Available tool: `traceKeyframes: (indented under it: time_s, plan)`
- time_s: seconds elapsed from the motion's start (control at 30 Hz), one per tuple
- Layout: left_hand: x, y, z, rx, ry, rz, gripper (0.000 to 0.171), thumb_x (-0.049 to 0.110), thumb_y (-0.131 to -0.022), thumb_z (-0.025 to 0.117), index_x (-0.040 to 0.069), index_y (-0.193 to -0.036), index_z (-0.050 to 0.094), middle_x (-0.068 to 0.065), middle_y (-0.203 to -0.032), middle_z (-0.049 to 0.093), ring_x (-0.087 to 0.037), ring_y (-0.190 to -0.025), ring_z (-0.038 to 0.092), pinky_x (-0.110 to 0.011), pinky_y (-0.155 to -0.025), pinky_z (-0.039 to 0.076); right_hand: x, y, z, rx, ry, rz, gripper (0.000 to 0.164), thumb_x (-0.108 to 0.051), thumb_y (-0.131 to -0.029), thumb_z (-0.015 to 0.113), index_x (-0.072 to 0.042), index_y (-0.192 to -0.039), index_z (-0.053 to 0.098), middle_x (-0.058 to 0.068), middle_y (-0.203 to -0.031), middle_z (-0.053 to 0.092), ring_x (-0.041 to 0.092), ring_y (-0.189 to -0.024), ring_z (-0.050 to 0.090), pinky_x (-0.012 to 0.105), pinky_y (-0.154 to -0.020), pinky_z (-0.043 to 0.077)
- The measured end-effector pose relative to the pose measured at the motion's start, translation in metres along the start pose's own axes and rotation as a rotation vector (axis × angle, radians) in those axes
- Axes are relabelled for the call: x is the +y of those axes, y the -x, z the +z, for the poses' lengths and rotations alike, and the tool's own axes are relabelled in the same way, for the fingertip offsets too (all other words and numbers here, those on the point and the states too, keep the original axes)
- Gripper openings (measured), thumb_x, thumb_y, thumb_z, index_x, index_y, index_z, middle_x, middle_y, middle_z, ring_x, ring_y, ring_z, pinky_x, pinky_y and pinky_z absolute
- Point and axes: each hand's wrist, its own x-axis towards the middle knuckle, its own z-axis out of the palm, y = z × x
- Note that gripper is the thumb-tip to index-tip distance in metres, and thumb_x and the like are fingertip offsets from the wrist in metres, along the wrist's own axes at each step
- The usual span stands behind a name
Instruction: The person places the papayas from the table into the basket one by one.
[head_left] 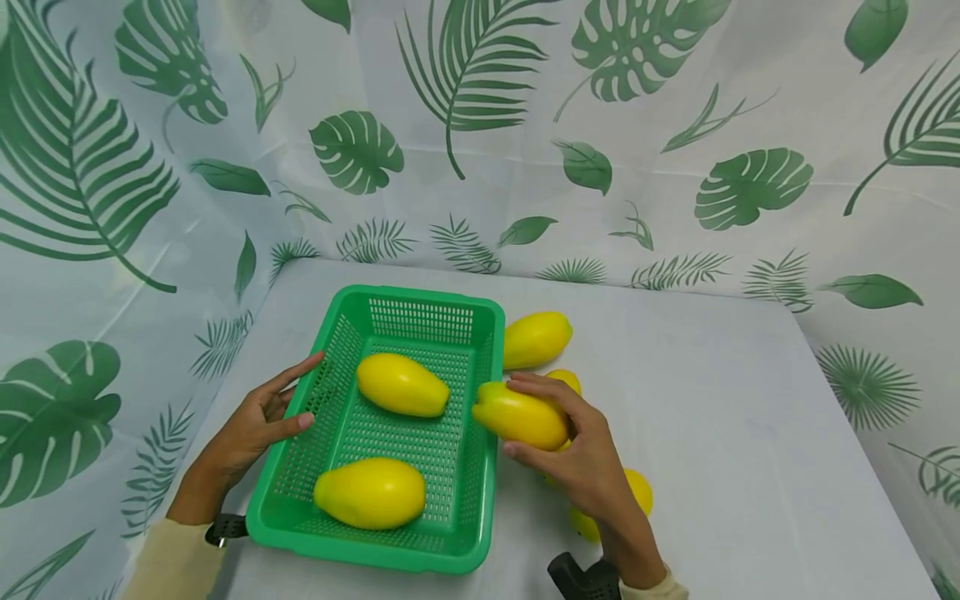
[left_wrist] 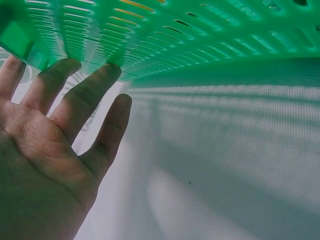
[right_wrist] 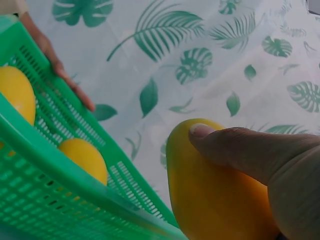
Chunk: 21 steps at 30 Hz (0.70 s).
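My right hand (head_left: 581,454) holds a yellow papaya (head_left: 521,415) over the right rim of the green plastic basket (head_left: 491,350). In the right wrist view, the thumb (right_wrist: 235,150) presses along that papaya (right_wrist: 210,190). Inside the basket lie two papayas, one (head_left: 402,385) toward the back and another (head_left: 371,493) near the front. At the basket's left side is my left hand (head_left: 251,429), its thumb over the rim. The left wrist view shows its fingers (left_wrist: 82,97) spread and fairly straight against the slotted wall (left_wrist: 165,37).
Right of the basket, a papaya (head_left: 537,340) lies near the back. More yellow fruit (head_left: 637,490) sits partly hidden under my right hand and forearm. A white cloth covers the table (head_left: 750,433), and leaf-printed sheets (head_left: 510,167) stand behind and at the sides.
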Motion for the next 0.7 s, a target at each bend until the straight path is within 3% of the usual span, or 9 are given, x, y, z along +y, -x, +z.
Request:
traceKeyframes:
  time_s: [0.27,0.5,0.7]
  plan:
    - [0.000,0.000,0.001,0.005,-0.004,0.010,0.079,-0.001,-0.104,0.060,0.025,-0.171,0.026,-0.007,-0.177,0.026,-0.010,-0.137,0.060,-0.019,-0.105,0.052,-0.004,-0.003,0.009,-0.036,-0.008,-0.013,0.067,-0.010,-0.084,0.092,-0.022,-0.145,0.065,0.005,-0.152,0.062,0.017,-0.141,0.055,0.027,-0.111,0.050]
    - [0.001,0.000,0.001,-0.003,0.020,0.011,0.080,-0.002,-0.104,0.059,0.024,-0.172,0.025,-0.012,-0.173,0.034,-0.015,-0.134,0.063,-0.025,-0.102,0.057,-0.008,-0.005,0.016,-0.067,0.005,-0.037,0.067,-0.012,-0.084,0.092,-0.030,-0.143,0.065,-0.005,-0.151,0.062,0.017,-0.144,0.054,0.029,-0.118,0.047]
    - [0.001,0.001,0.002,0.009,-0.001,0.008,0.080,-0.002,-0.104,0.060,0.024,-0.171,0.026,-0.009,-0.174,0.032,-0.012,-0.135,0.063,-0.020,-0.104,0.053,-0.010,-0.007,0.021,-0.077,0.003,-0.050,0.066,-0.014,-0.084,0.092,-0.029,-0.143,0.065,-0.009,-0.149,0.063,0.017,-0.144,0.054,0.030,-0.121,0.045]
